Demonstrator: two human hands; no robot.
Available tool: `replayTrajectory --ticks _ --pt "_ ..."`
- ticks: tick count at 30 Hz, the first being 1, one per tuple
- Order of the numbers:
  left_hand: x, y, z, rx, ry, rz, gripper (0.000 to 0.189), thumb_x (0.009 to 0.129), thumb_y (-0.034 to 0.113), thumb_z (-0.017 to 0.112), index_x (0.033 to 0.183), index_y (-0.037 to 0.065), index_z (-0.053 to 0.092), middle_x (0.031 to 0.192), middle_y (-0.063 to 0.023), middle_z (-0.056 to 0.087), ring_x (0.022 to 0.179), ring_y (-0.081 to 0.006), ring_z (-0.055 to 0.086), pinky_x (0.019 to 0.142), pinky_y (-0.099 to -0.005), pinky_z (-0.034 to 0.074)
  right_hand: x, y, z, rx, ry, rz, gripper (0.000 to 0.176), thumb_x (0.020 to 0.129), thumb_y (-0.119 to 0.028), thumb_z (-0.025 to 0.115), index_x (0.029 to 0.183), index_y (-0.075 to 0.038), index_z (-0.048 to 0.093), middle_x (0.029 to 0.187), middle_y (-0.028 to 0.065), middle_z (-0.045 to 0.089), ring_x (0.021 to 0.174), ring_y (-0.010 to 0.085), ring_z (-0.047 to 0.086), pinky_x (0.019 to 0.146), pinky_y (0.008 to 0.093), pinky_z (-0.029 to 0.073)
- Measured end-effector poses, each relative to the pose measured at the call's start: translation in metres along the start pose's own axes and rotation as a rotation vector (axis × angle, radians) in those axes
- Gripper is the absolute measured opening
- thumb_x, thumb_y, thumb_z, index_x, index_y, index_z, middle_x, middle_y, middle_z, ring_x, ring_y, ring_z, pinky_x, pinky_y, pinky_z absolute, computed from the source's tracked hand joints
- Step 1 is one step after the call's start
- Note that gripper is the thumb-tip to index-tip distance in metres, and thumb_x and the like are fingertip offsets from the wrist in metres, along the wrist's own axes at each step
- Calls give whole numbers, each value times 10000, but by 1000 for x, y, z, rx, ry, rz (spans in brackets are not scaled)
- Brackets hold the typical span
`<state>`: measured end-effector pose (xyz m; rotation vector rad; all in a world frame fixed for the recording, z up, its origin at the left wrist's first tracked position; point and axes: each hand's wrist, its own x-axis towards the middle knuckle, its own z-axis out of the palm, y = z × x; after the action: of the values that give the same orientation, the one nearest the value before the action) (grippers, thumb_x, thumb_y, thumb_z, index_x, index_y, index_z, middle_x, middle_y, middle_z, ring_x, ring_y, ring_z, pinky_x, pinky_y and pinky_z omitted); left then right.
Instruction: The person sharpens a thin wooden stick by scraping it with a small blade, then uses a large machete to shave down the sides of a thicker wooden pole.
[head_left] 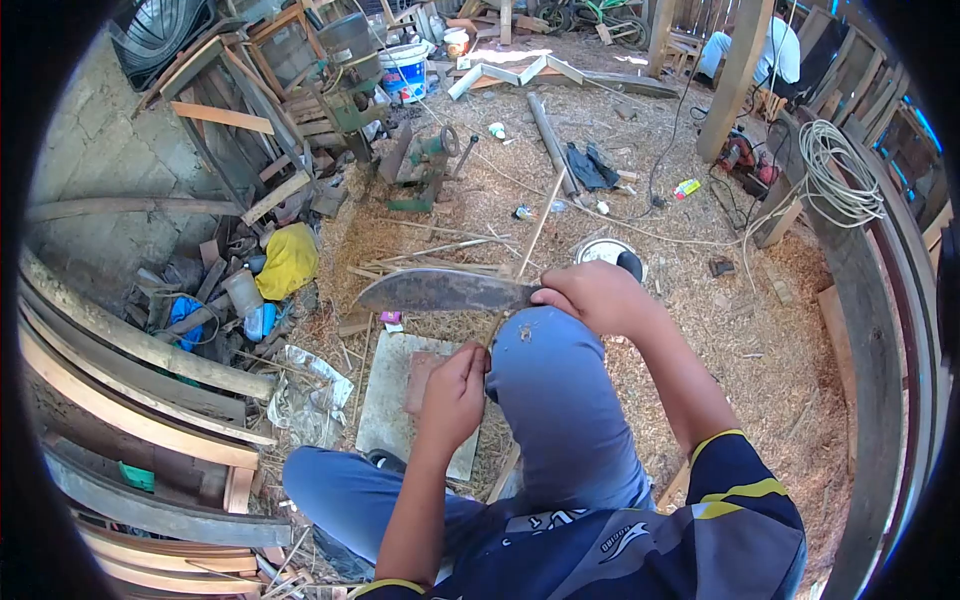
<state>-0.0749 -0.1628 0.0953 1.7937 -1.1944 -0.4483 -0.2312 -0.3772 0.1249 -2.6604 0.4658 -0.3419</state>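
Right hand: right hand (592, 296) closed in a fist around the handle of a broad dark steel blade (440, 290); the handle itself is hidden inside the fist
Blade position: held level above the raised knee, tip pointing to the person's left, edge downward, crossing the strip
Left hand: left hand (455, 392) with fingers curled together, pinching the lower end of a thin pale wooden strip (541, 224) just beside the knee
Strip position: runs from the left fingertips up past the heel of the blade and slants away over the floor, its far end free
Knee: blue denim trouser knee (552, 385) between the two hands, directly below the right fist
Ground below: flat grey rectangular board (385, 420) on the sawdust-covered floor (700, 330), with a small reddish slab (422, 378) lying on it under the left hand
Left surroundings: curved wooden planks (130, 345), crumpled yellow cloth (290, 260), crumpled silvery sheet (305, 392)
Far surroundings: green metal machine (425, 160), white and blue bucket (405, 70), coil of white cable (838, 172)
Other person: seated figure in a white shirt (778, 45) at the far edge, well apart from both hands
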Motion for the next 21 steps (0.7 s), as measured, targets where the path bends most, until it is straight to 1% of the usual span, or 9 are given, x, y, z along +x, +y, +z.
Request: replayTrajectory --ticks 4,7,8,10,13,17,19,21 --pt "3 0 1 -27 17 -13 227 1068 137 528 927 -11 627 812 -217 644 751 -393 652 692 -425 498 1 -2 2 16 -2 -22 469 1055 -485 512 916 -73 688 797 213 688 809 447 682 722 546 526" --pt "-21 -22 -19 23 -81 -17 225 1067 137 534 907 4 619 794 -207 636 732 -379 643 681 -417 493 -2 -2 -7 24 -26 18 468 1056 -483 511 920 -71 688 801 215 688 815 445 683 720 541 527" --pt "-20 -22 -21 43 -82 -16 227 1068 140 534 904 7 617 784 -201 633 724 -376 641 676 -414 491 -3 -2 -8 33 -34 42 468 1056 -483 511 922 -70 687 802 216 689 818 444 683 719 540 527" --pt "-25 -14 -18 67 -79 -36 233 1070 146 532 897 13 613 764 -190 626 707 -371 636 668 -408 488 -3 4 -8 24 -5 24 474 1058 -488 508 926 -69 687 806 215 690 821 444 683 717 538 527" --pt "-11 -11 -9 -5 -45 30 229 1069 148 536 900 16 615 741 -178 617 688 -372 627 658 -410 484 -5 8 -2 43 6 11 479 1057 -493 507 929 -69 689 811 213 692 823 442 684 717 537 528" --pt "-27 -20 -16 9 -71 -25 227 1069 146 535 895 20 607 739 -177 606 683 -371 623 648 -417 478 -9 6 -6 -1 -32 68 478 1054 -494 511 939 -68 694 817 213 696 827 440 687 719 532 534" --pt "-33 -19 -25 2 -104 -87 228 1070 143 530 893 21 605 742 -182 603 685 -370 624 644 -417 476 -8 6 -14 -18 -20 42 473 1055 -493 512 939 -70 690 812 208 696 818 439 687 713 530 534" --pt "-25 -22 -17 38 -69 -24 231 1068 141 526 884 23 602 730 -173 601 669 -356 626 635 -411 474 -8 8 -14 -14 -1 29 473 1055 -495 512 935 -72 688 808 202 696 810 438 687 707 529 533"
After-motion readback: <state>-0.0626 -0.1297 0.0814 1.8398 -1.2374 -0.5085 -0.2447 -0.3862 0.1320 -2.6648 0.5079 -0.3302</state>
